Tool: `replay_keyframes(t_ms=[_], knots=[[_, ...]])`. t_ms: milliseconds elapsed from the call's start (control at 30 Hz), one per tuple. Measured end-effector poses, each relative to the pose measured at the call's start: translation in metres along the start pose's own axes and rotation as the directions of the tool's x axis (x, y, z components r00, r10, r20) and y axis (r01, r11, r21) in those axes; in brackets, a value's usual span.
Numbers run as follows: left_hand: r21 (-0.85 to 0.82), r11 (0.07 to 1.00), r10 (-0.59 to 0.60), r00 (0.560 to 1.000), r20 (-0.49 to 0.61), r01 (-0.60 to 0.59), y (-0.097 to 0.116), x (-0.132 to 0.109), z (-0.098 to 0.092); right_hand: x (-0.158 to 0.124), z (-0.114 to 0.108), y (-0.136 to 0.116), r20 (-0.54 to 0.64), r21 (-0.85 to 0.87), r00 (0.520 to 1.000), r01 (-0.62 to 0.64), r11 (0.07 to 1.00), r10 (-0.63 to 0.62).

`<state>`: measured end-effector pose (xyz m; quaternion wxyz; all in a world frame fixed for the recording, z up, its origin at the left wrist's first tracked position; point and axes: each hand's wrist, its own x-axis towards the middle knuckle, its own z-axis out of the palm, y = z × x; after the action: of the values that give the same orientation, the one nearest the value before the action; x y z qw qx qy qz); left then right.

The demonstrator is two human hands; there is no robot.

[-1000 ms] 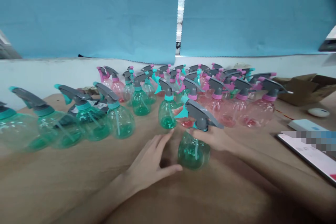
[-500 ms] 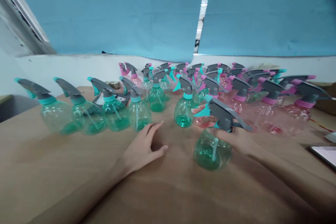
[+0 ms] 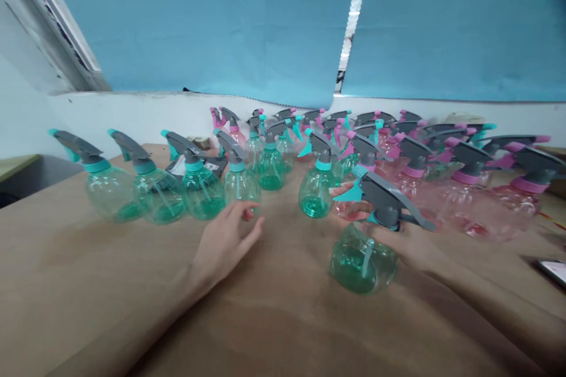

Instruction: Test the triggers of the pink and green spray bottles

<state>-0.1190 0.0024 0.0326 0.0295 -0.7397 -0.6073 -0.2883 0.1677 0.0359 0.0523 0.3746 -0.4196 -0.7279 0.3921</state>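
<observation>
My right hand (image 3: 409, 244) is closed about the neck of a green spray bottle (image 3: 362, 262) with a grey and turquoise trigger head. It grips from behind and the right, its fingers partly hidden by the head. The bottle is slightly tilted, with its nozzle to the left. My left hand (image 3: 223, 241) is open over the table, thumb and index finger apart and nothing between them. Its fingertips are just in front of another green spray bottle (image 3: 242, 185), the rightmost of a left-hand row; whether they touch it I cannot tell.
Other green bottles (image 3: 203, 191) stand in that row. Behind and to the right are several pink spray bottles (image 3: 469, 206) mixed with green ones. A dark flat packet (image 3: 214, 165) lies behind the row. A phone-like object (image 3: 555, 271) rests at the right edge of the wooden table (image 3: 274, 318).
My left hand has drawn left toward the end bottle of the row, its fingers curling a little more. My right hand still holds its spray bottle. The view has turned slightly left.
</observation>
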Motion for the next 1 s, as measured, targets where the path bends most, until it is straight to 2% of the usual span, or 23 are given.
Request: replay_keyframes(t_ms=[67,167,200,400,467,567,667,800,933,1000], knots=[[0.054,0.977,-0.198,0.971,-0.132,0.207,-0.004,0.005,-0.015,-0.001,0.0,0.002,0.008,-0.005,1.0,0.002,1.0,-0.001],[0.145,0.944,-0.267,0.946,-0.185,0.295,-0.007,0.016,-0.031,-0.002,0.0,0.007,-0.029,-0.018,0.999,-0.017,1.0,0.016],[0.194,0.93,-0.286,0.946,-0.155,0.313,-0.008,0.02,-0.033,-0.002,0.0,0.009,-0.041,-0.013,0.999,-0.021,1.0,0.02],[0.4,0.86,-0.343,0.939,-0.009,0.317,-0.005,0.035,-0.029,0.001,0.0,0.014,-0.021,0.012,1.0,0.023,1.0,-0.023],[0.42,0.849,-0.351,0.936,-0.005,0.321,-0.004,0.037,-0.026,0.003,0.003,0.01,-0.027,-0.028,1.0,0.007,1.0,-0.008],[0.423,0.846,-0.353,0.936,-0.016,0.326,-0.004,0.038,-0.024,0.008,0.009,0.001,0.001,-0.061,0.999,0.05,0.997,-0.05],[0.419,0.845,-0.357,0.934,-0.018,0.332,-0.005,0.038,-0.024,0.014,0.017,-0.005,0.018,-0.046,0.992,0.122,0.991,-0.122],[0.401,0.856,-0.355,0.935,-0.003,0.326,-0.004,0.035,-0.029,0.02,0.022,-0.006,0.053,0.003,0.986,0.16,0.987,-0.16],[0.363,0.873,-0.34,0.94,-0.03,0.327,0.009,0.022,-0.034,0.02,0.022,-0.008,0.039,-0.004,0.987,0.157,0.988,-0.157],[0.365,0.876,-0.33,0.944,-0.022,0.315,0.02,0.011,-0.03,0.02,0.021,-0.011,0.013,-0.041,0.984,0.178,0.983,-0.177]])
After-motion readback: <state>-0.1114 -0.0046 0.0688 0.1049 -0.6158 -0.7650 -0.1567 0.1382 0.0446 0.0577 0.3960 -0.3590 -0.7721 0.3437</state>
